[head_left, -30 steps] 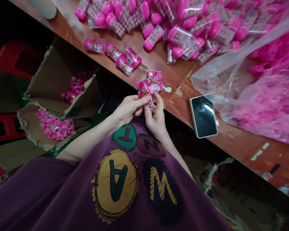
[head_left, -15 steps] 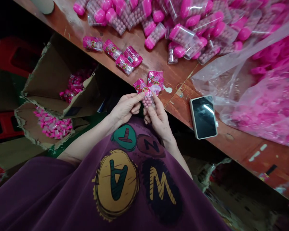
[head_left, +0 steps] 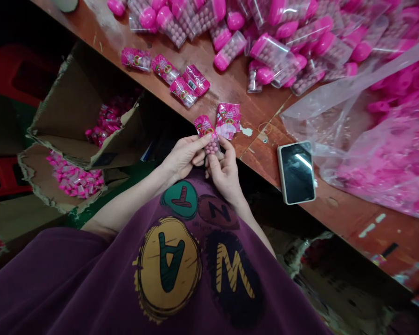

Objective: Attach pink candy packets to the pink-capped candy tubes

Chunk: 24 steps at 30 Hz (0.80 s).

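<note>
My left hand (head_left: 183, 156) and my right hand (head_left: 224, 170) meet just below the edge of the wooden table (head_left: 230, 88). Together they pinch a small clear candy bottle (head_left: 212, 146) full of pink balls, with a pink printed label sleeve (head_left: 204, 125) on its top end. My right hand's fingers also touch a second pink label sleeve (head_left: 227, 119) that sticks up beside the first. Both hands are closed around the bottle.
Three wrapped bottles (head_left: 167, 72) lie on the table at left. A heap of unwrapped pink-capped bottles (head_left: 265, 32) fills the back. A phone (head_left: 296, 172) and a clear bag of pink caps (head_left: 387, 139) sit right. Cardboard boxes (head_left: 91, 121) with wrapped bottles stand below left.
The label sleeve has slid further down onto the bottle held in both hands. The hands stay at the table edge; the view shifted slightly.
</note>
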Tool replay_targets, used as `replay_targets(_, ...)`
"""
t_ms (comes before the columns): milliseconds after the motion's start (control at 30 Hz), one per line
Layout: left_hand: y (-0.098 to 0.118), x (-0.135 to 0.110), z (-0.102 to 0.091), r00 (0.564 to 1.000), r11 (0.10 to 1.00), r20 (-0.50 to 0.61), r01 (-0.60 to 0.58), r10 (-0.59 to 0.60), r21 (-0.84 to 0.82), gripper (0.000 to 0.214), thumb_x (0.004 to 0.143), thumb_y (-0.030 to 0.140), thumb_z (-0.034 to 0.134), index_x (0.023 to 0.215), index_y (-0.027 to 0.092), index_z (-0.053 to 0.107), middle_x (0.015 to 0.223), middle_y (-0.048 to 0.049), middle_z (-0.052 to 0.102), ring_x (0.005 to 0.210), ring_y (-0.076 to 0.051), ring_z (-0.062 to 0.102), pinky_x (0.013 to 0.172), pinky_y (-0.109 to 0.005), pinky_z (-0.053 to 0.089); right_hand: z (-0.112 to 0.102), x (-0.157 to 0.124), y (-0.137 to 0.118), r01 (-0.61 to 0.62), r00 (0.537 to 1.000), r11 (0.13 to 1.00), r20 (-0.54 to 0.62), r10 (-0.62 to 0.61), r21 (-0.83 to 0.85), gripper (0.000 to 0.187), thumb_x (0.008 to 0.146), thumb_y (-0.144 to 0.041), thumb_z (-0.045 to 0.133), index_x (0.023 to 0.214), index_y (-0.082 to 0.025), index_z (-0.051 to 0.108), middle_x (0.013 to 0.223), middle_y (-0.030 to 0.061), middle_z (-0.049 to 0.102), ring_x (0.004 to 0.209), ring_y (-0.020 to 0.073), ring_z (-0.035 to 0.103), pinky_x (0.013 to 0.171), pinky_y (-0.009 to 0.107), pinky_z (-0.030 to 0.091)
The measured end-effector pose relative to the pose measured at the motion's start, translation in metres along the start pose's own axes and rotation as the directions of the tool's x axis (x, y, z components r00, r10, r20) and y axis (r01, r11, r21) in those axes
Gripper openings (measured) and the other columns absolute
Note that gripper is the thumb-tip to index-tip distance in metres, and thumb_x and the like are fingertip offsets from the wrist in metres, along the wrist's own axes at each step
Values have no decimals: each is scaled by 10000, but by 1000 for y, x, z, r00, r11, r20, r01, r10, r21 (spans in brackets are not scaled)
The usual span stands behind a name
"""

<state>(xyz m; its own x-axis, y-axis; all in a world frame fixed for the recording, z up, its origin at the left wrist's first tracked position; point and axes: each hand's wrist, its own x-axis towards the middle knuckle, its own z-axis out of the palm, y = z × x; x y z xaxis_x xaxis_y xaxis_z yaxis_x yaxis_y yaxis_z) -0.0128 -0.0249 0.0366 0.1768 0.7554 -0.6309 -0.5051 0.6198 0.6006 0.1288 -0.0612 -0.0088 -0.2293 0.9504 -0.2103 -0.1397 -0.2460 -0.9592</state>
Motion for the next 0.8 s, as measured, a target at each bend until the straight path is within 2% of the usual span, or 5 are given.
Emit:
replay_targets(133,-4,5,1,999,998,-39,11,-14,-68,343,1004,343,746,766,116,647,513,78,457,378,9,278,435,-168,233,2,0,5,88,992,983,-76,-101,-164,631,1024,-527,647,1541,-323,350,980,20,705,718,171,699,686,375,659)
replay_targets(300,-11,2,-5,999,998,-20,38,-39,-57,374,979,409,772,770,119,661,476,76,444,375,-8,291,422,-168,251,6,0,4,-12,1000,997,-25,14,73,605,1027,-586,610,1500,-362,307,736,-86,552,419,102,454,398,282,482)
replay_targets(533,-10,-8,-8,999,1000,41,15,-14,-19,338,970,404,782,830,105,706,458,68,458,381,-35,379,439,-178,323,10,-5,12,-9,999,1000,-49,10,18,625,1027,-583,607,1522,-361,296,830,-50,615,440,99,483,399,276,475)
replay_targets(733,-8,-1,-3,999,996,-22,29,-31,-80,295,977,313,779,802,90,698,593,32,587,375,17,295,403,-168,220,5,-8,17,103,993,978,-46,-113,-180,608,1047,-528,596,1553,-310,339,1100,55,736,812,190,752,752,399,679)
replay_targets(800,-10,2,-4,999,995,-16,40,-42,-92,283,987,312,766,810,102,695,613,29,600,375,19,277,401,-164,215,5,-8,18,101,993,980,-39,-109,-170,594,1053,-522,587,1551,-322,333,1060,41,733,734,170,732,689,375,678)
